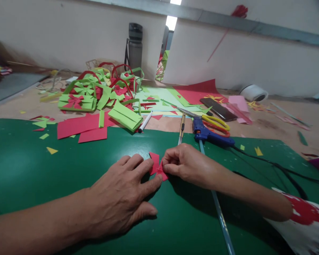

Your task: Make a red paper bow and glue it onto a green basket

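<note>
A small red paper bow (pixel 154 163) lies on the green cutting mat (pixel 69 187), between my hands. My left hand (pixel 123 196) rests palm down with its fingers stretched out; the fingertips press on the left and near side of the bow. From the right, my right hand (pixel 183 163) pinches the bow's right side between thumb and forefinger. Its other fingers are curled in. Part of the bow is covered by my fingertips. Just beyond the right hand lie a utility knife (pixel 182 127) and a blue glue gun (pixel 202 131) with a long glue stick (pixel 220 216) trailing from it.
Small green and red paper bags (pixel 78 101) are heaped at the back left. Red paper strips (pixel 79 127), a folded green paper piece (pixel 125 116) and a marker (pixel 145 122) lie ahead. Yellow-handled scissors (pixel 215 122), a phone (pixel 218 109) and a dark bottle (pixel 135 47) stand or lie farther back.
</note>
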Demonstrator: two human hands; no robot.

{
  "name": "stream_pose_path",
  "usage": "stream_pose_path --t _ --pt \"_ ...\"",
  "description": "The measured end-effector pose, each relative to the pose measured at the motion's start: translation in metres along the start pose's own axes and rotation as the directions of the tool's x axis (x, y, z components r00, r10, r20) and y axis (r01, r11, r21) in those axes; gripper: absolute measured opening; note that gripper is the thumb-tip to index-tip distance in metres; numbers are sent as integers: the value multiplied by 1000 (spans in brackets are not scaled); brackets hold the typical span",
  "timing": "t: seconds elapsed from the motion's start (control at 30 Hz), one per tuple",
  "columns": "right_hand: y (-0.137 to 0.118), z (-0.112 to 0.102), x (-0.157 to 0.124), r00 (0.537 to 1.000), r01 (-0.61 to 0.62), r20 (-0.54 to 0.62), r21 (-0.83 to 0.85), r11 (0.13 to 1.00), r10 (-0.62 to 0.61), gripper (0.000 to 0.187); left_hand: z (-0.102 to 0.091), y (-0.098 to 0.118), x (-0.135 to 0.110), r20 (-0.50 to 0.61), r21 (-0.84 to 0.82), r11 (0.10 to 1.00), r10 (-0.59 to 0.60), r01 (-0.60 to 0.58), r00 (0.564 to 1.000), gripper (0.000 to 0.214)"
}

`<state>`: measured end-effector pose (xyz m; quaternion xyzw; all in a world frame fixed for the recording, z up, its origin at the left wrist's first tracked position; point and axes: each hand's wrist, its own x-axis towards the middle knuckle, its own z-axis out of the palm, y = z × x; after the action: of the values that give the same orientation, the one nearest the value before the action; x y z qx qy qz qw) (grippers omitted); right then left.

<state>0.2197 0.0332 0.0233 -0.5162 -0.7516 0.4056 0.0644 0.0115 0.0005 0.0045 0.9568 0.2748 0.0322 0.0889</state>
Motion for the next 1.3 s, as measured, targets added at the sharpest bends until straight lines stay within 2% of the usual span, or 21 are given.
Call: stream_pose_path --t 0.73,1.3 --pt "-4 0 1 999 -3 -40 -61 998 0 11 2 -1 -2 -25 -5 1000 13 -13 1000 49" --pt "-3 -1 3 999 -3 -50 -128 992 -4 6 2 -1 0 0 6 1000 7 -7 1000 49"
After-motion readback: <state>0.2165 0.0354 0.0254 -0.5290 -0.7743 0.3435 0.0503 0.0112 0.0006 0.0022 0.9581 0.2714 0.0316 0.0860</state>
